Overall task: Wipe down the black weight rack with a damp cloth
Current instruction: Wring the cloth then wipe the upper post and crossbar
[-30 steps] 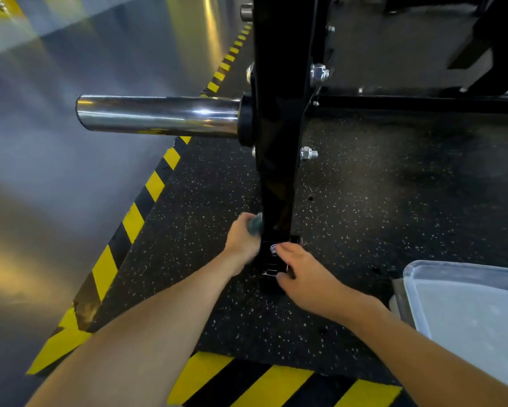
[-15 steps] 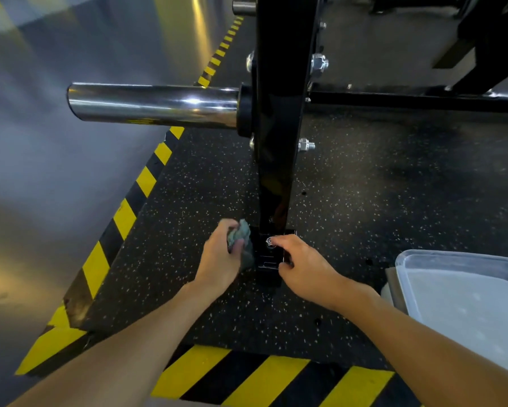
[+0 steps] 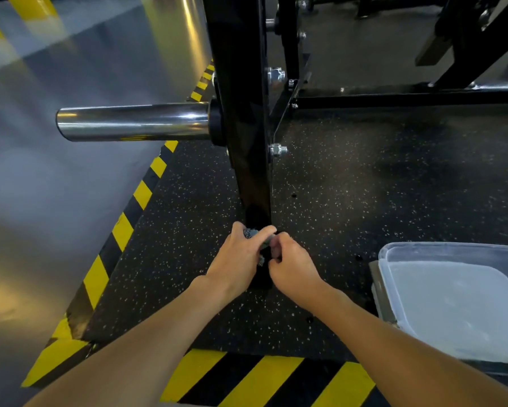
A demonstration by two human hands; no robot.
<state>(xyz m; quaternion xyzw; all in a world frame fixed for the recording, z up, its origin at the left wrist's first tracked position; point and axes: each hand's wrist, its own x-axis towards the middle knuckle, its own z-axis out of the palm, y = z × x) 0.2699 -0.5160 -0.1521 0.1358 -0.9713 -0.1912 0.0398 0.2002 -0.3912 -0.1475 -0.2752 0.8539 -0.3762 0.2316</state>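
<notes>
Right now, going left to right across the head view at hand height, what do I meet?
Yellow-black floor stripe → left hand, gripping the grey cloth → right hand → clear plastic tub.

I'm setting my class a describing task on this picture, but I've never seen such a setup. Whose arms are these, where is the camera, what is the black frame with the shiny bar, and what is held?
There is no machine: a person wears one wide-angle camera on the head, so you look down along their bare arms. The black upright is a post of a weight rack; the shiny peg sticking out to its left is for weight plates. The rack stands on a speckled black mat edged with yellow-and-black stripes. A pale plastic tub sits at the right. The left hand grips a grey cloth against the foot of the post. The right hand is curled close beside it; whether it also holds the cloth is hidden.
</notes>
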